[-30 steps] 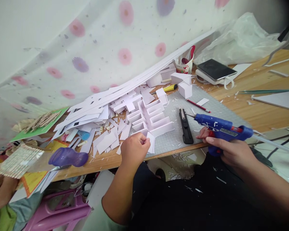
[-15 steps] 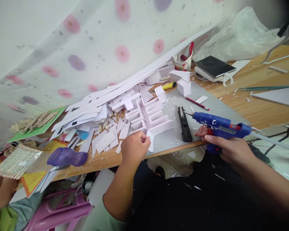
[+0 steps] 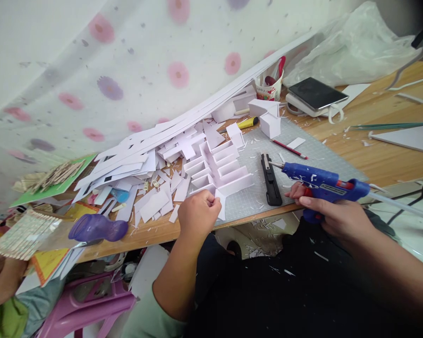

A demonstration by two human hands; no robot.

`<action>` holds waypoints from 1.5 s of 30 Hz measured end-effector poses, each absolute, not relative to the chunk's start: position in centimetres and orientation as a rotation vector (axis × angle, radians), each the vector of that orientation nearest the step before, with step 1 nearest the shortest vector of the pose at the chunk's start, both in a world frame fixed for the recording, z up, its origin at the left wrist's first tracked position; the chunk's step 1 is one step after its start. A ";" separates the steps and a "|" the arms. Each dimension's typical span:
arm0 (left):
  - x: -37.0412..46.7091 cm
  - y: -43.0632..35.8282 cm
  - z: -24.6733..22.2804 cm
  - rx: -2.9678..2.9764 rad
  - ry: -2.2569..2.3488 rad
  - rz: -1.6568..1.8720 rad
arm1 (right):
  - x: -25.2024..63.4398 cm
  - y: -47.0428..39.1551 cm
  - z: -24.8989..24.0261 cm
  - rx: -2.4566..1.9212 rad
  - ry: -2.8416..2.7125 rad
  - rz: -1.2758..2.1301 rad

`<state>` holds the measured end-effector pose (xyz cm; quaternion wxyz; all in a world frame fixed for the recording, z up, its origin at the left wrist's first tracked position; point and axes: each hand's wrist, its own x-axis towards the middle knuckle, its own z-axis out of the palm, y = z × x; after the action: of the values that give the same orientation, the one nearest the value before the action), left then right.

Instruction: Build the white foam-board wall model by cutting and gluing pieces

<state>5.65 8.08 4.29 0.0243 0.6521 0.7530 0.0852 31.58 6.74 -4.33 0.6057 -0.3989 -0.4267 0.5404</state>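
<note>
Left hand point(image 3: 199, 211): I see the fingers curled into a rounded fist, thumb and forefinger pinching the edge of a panel point(image 3: 222, 207), flat, smooth and white. The panel lies at the near end of the model point(image 3: 218, 169); whether the two are joined, I cannot tell from my remote view. The model is of thin white card, its upright walls forming comb-like open bays on both sides of a central strip, and it rests on the gray gridded mat point(image 3: 245, 201).

Right hand point(image 3: 333, 211): the fingers are wrapped about the handle of the glue gun point(image 3: 312, 180), a blue plastic body flecked with white scraps. Its narrow metal nozzle points toward the black cutter point(image 3: 272, 183), a long ridged tool lying on the mat. A translucent rod point(image 3: 402, 205) extends from the rear.

Surroundings: I note a slim red pencil point(image 3: 289, 149) beyond the cutter, angular offcuts point(image 3: 155, 204) heaped left of the model, and a glossy purple vessel point(image 3: 98, 227), waisted in shape, near the edge of the grained wooden table point(image 3: 380, 111).
</note>
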 end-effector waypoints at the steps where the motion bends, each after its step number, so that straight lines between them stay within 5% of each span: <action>1: 5.6 8.1 4.3 2.017 2.329 0.263 | 31.6 6.7 -4.3 -0.925 -0.987 1.246; 36: 5.5 7.7 4.0 2.211 2.258 0.283 | 31.7 6.6 -4.7 -0.918 -1.016 1.262; 45: 4.0 7.1 3.9 2.421 1.947 0.618 | 31.7 5.9 -3.0 -0.987 -1.035 1.236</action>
<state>4.03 7.07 3.87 -0.0129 0.7642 0.6147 0.1949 31.74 5.87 -3.00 0.5854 -0.4234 -0.4440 0.5300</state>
